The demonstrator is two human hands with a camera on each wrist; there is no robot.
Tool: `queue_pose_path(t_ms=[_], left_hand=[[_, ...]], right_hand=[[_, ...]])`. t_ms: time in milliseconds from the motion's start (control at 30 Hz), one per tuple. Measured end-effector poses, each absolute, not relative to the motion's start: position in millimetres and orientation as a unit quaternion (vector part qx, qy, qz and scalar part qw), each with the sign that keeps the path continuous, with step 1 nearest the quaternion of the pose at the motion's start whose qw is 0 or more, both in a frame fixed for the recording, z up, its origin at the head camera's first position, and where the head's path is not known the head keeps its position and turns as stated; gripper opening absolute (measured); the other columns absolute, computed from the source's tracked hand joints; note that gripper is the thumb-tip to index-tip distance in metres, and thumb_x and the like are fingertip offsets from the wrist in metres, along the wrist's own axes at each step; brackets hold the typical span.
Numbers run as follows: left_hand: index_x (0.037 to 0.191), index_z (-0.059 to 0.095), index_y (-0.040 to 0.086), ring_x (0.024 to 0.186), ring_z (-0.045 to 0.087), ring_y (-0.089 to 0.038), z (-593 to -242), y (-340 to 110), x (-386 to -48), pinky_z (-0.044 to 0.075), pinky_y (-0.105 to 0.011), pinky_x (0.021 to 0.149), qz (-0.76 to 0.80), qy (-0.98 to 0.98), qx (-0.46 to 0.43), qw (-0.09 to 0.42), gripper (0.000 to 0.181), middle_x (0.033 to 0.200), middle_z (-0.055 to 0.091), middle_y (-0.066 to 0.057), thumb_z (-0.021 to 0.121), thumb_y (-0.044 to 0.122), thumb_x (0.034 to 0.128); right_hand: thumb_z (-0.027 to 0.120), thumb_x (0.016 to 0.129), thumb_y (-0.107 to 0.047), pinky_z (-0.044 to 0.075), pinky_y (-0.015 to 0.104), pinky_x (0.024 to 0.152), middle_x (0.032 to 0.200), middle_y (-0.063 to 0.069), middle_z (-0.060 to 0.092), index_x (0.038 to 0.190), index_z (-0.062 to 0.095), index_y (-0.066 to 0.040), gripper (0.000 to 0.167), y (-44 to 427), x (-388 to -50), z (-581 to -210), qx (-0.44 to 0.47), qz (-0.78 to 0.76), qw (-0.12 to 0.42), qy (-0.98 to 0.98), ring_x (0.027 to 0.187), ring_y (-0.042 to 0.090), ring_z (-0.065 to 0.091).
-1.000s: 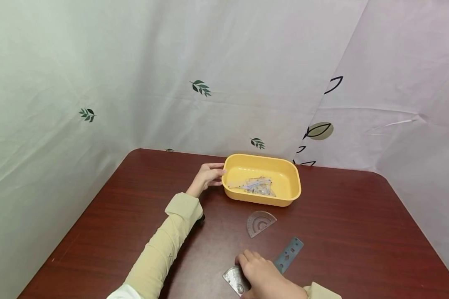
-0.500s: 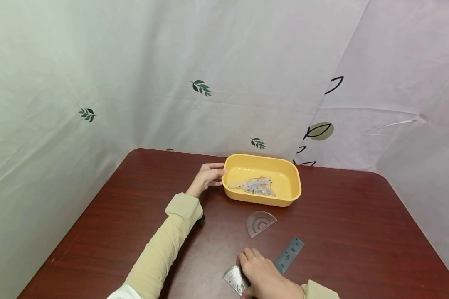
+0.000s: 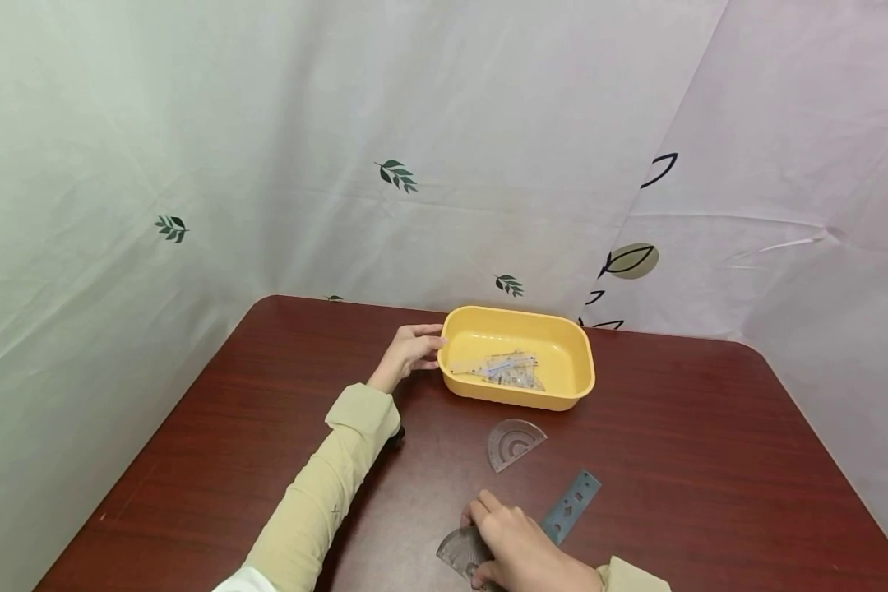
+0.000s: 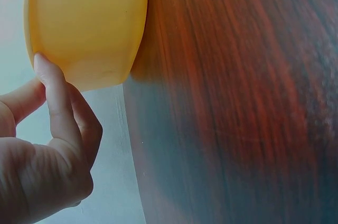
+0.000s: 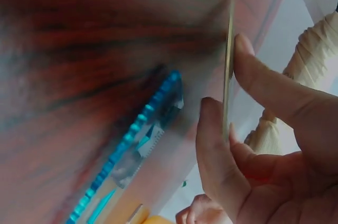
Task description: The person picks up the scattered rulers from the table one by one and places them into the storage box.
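Observation:
My left hand (image 3: 413, 353) pinches the left end of a yellow plastic tub (image 3: 579, 400), thumb and fingers at its rim in the left wrist view. Inside the tub lie several clear plastic pieces (image 3: 514, 370), overlapping. At the table's front, my right hand (image 3: 521, 547) holds a clear protractor (image 3: 462, 549) between thumb and fingers. The right wrist view shows that protractor (image 5: 228, 71) edge-on, a little off the tabletop. Close by lies a blue ruler (image 3: 571, 506) with cut-out shapes, its near end hidden behind the right hand. Its edge is wavy in the right wrist view.
A second clear protractor (image 3: 515, 442) lies flat between the tub and the right hand. The dark red wooden table (image 3: 710, 460) has rounded far corners, and a pale leaf-printed cloth (image 3: 474, 164) hangs behind it.
The protractor in my right hand has tilted; its bright shine has gone and it looks darker. The fingers have shifted slightly. Left hand and tub stay put.

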State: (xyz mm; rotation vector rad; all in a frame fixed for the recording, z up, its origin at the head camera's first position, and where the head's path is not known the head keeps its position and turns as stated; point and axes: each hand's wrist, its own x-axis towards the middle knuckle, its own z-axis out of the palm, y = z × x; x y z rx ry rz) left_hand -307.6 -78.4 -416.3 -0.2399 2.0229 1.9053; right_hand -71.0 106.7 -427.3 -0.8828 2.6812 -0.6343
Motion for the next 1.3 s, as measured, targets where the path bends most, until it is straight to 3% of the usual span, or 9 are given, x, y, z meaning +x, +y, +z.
queue_pose_path(t_ms=[367,567,767,1100,1300], left_hand=[[0.132,0.059,0.009,0.071,0.066,-0.013,-417,-78,-307,0.056,-0.019,0.052,0.672,0.716,-0.087,0.170,0.044,0.108,0.070,-0.019,0.067,0.008,0.0885],[0.132,0.058,0.009,0.070,0.066,-0.012,-416,-78,-307,0.056,-0.019,0.052,0.672,0.716,-0.085,0.168,0.044,0.106,0.070,-0.017,0.066,0.008,0.0886],[0.132,0.058,0.009,0.069,0.066,-0.011,-416,-78,-307,0.056,-0.018,0.052,0.672,0.716,-0.084,0.169,0.044,0.108,0.070,-0.018,0.066,0.007,0.0891],[0.131,0.059,0.009,0.069,0.065,-0.012,-417,-78,-307,0.056,-0.018,0.052,0.673,0.716,-0.084,0.165,0.043,0.106,0.070,-0.018,0.066,0.007,0.0885],[0.132,0.059,0.009,0.069,0.066,-0.012,-417,-78,-306,0.056,-0.019,0.052,0.673,0.716,-0.083,0.167,0.043,0.106,0.070,-0.018,0.066,0.008,0.0888]], right_hand=[[0.069,0.087,-0.015,0.046,0.019,0.061,0.087,-0.008,0.064,0.091,0.068,-0.015,0.004,109,-76,-420,-0.348,-0.283,0.069,0.891,0.077,-0.004,0.056],[0.069,0.088,-0.016,0.045,0.012,0.059,0.081,-0.012,0.061,0.092,0.070,-0.016,0.004,110,-82,-412,-0.333,-0.308,0.070,0.888,0.071,-0.008,0.049],[0.070,0.087,-0.016,0.043,0.013,0.054,0.078,-0.014,0.062,0.093,0.070,-0.022,0.008,115,-89,-404,-0.297,-0.319,0.077,0.897,0.067,-0.008,0.050],[0.068,0.089,-0.015,0.046,0.014,0.051,0.077,-0.007,0.067,0.098,0.071,-0.018,0.010,123,-105,-399,-0.264,-0.369,0.094,0.886,0.060,-0.007,0.054],[0.068,0.089,-0.015,0.048,0.016,0.053,0.077,-0.007,0.065,0.100,0.072,-0.018,0.011,129,-120,-396,-0.245,-0.372,0.073,0.893,0.061,-0.004,0.054]])
